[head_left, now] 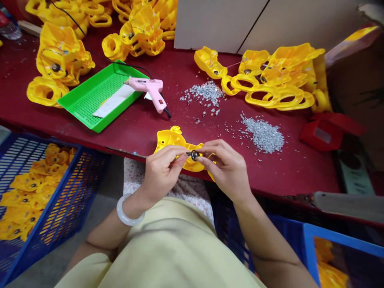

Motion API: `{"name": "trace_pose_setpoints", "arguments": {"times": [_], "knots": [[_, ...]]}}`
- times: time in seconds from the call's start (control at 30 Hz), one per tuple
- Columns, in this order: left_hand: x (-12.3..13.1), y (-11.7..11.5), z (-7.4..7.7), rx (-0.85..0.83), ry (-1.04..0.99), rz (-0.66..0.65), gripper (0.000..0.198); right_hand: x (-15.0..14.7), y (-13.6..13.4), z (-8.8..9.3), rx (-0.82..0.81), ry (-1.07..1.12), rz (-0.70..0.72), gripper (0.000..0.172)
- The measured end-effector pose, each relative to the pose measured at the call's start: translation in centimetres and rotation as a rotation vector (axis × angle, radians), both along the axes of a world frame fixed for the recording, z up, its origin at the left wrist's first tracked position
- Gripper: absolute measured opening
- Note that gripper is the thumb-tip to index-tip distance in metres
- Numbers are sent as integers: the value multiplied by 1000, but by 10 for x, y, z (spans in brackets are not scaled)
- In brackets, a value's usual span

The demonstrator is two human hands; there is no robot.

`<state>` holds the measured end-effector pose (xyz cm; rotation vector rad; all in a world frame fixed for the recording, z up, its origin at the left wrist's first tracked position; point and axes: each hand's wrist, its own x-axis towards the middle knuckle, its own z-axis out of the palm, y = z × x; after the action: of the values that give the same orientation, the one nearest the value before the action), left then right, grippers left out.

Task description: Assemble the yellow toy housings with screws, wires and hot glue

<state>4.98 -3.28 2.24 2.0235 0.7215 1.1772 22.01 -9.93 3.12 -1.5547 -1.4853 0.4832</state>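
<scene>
Pale-yellow top (156,244) fills bottom of frame, both forearms rising from it. L hand (162,174), white bangle (130,212) on wrist, and R hand (226,170) meet at lower centre, just over front edge of dark-red tabletop (177,68). Grips together: fingertips of both closed on small dark round fitting (194,155), exact hold partly hidden by fingers. Yellow moulded plastic piece (169,138) held btw hands, fitting up against it. Good handling here: pinch at fingertips, hands close, wrists low; keeps small part steady and in view. Right of hands, pile of silver metal bits (262,134); second pile (207,92) upper centre. Pink glue gun (150,90) lies beside green plastic tray (78,116). More yellow pieces (60,60) heaped upper L, others upper R. Blue plastic crate (75,188) of yellow pieces lower L, below tabletop.
</scene>
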Motion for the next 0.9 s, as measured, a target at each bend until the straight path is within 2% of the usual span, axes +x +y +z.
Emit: {"name": "trace_pose_setpoints", "arguments": {"times": [0.1,0.2,0.4,0.5,0.7,0.9], "knots": [[-6,0,1,104,-32,43,13,3,-2,0,17,-221,-48,9],[-10,-1,-4,198,10,41,12,5,-3,-4,1,-322,-21,9],[-9,0,-13,402,356,33,30,2,-2,-15,-25,-378,15,13],[-9,1,-10,412,466,40,25,1,-1,-18,-16,-408,8,13],[-12,2,-1,456,466,24,14,-2,1,-22,-10,-457,-34,14],[-17,9,-13,423,382,-23,9,-4,3,-21,-31,-439,-56,13]]}}
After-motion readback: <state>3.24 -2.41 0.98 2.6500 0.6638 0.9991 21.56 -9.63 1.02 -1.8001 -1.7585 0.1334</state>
